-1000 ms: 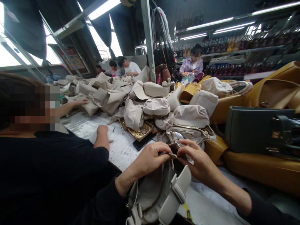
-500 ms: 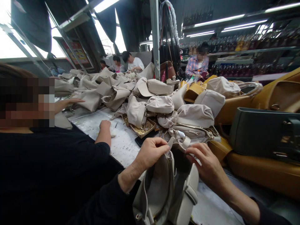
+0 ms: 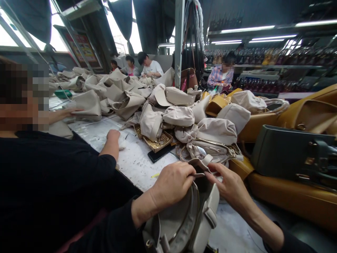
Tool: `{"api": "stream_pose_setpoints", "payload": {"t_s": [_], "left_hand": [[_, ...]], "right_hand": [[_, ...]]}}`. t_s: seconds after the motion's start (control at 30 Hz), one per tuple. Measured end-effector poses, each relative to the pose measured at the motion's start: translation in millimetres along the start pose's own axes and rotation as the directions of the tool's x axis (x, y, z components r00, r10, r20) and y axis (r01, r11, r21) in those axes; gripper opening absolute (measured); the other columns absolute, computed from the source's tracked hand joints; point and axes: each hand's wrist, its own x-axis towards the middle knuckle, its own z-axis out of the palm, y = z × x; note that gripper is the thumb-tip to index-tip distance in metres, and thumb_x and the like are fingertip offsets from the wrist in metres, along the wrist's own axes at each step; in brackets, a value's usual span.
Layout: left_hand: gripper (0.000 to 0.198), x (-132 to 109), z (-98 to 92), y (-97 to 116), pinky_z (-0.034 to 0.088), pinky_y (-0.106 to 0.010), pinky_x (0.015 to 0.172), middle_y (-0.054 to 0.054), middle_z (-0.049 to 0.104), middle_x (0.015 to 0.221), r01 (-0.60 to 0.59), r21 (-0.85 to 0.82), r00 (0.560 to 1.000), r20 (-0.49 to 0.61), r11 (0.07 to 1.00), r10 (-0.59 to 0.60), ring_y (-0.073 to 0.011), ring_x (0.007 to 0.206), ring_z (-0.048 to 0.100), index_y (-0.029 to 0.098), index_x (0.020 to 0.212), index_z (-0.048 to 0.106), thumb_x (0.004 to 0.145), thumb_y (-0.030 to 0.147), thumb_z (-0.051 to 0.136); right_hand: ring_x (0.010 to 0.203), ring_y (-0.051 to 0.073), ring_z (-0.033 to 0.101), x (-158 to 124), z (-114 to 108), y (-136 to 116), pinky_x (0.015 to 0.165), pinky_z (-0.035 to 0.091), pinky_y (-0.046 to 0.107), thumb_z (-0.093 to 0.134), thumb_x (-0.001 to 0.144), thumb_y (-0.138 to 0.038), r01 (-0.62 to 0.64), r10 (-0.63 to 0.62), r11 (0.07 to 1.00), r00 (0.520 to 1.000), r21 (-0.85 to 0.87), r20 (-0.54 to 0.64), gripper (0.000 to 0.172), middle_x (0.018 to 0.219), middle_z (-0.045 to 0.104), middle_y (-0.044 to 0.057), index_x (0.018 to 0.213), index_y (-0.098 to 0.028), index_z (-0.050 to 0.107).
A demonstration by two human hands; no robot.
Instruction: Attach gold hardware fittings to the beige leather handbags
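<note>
A beige handbag stands open-topped in front of me at the table's near edge. My left hand is closed on the bag's upper left rim, fingers curled over the opening. My right hand pinches the rim on the other side, next to a small strap tab. Both hands hold the bag's mouth between them. The inside of the bag is dark and I cannot see into it.
A co-worker in black sits close on my left, a fist on the white table. A heap of beige bags, a tray of gold hardware, a phone, mustard bags and a dark green bag crowd around.
The camera view has shifted a little. My two hands have drawn closer together on the bag's rim, narrowing its mouth. The co-worker's far hand has moved left along the bags.
</note>
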Motion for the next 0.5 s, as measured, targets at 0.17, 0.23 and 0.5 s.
{"api": "stream_pose_setpoints", "payload": {"t_s": [0.17, 0.23, 0.5], "left_hand": [[0.016, -1.6, 14.3, 9.9, 0.051, -0.034, 0.086, -0.007, 0.072, 0.098, -0.029, 0.063, 0.998, 0.06, 0.998, 0.025, -0.023, 0.096, 0.067, 0.017, 0.095, 0.068, 0.096, 0.014, 0.052], [0.016, -1.2, 18.7, 13.1, 0.051, -0.033, 0.085, -0.007, 0.071, 0.097, -0.01, 0.033, 0.998, 0.064, 0.999, 0.008, -0.0224, 0.094, 0.066, 0.017, 0.095, 0.067, 0.096, 0.014, 0.051], [0.013, 7.6, 24.0, -2.1, 0.043, -0.025, 0.067, 0.001, 0.065, 0.08, 0.182, -0.311, 0.982, 0.113, 0.933, -0.154, -0.0164, 0.079, 0.062, 0.02, 0.081, 0.061, 0.092, 0.019, 0.055]], "right_hand": [[0.099, 0.026, 0.066, 9.3, 5.3, -5.8, 0.087, 0.052, 0.038, 0.067, 0.092, -0.043, -0.003, 0.009, 0.992, 0.999, 0.122, -0.051, 0.025, 0.107, 0.068, 0.007, 0.108, -0.023, 0.065], [0.097, 0.026, 0.064, 14.2, 9.7, -7.1, 0.085, 0.052, 0.038, 0.069, 0.091, -0.045, -0.017, 0.028, 0.99, 0.996, 0.137, -0.081, 0.025, 0.103, 0.067, 0.007, 0.101, -0.022, 0.067], [0.069, 0.018, 0.059, 17.9, 28.4, -5.3, 0.06, 0.049, 0.027, 0.072, 0.087, -0.059, -0.185, 0.241, 0.891, 0.967, 0.416, -0.087, 0.042, 0.077, 0.063, 0.002, 0.088, -0.017, 0.069]]}}
